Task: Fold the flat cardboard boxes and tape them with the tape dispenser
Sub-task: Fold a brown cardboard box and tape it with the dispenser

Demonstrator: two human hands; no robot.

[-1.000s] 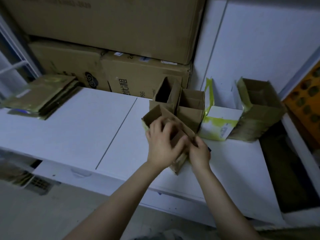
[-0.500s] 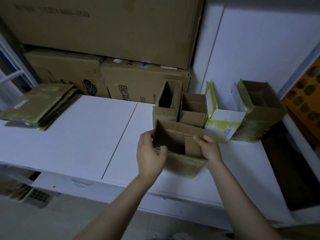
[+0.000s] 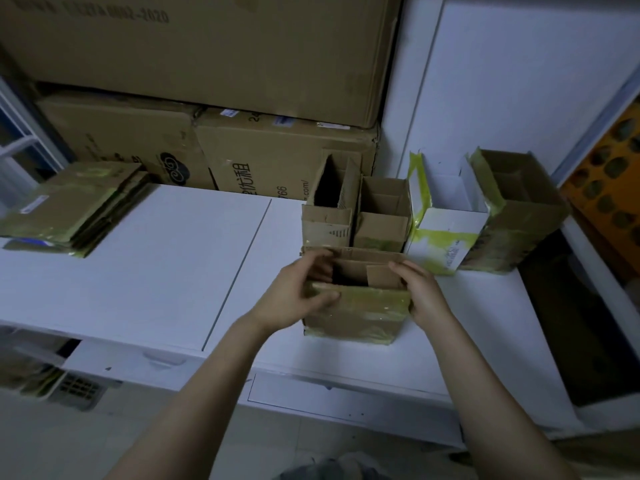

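Small cardboard box [image 3: 356, 313] was tilted mid-fold a second ago; now it stands open-topped between the hands. Left hand [image 3: 298, 299] curls over its left wall, right hand [image 3: 422, 296] grips the right wall. Folded, I'd say; no tape dispenser visible.

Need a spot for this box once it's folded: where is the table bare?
The widest bare patch of the table lies between the flat stack and the box in hand. Behind that box, the folded boxes crowd the back right.
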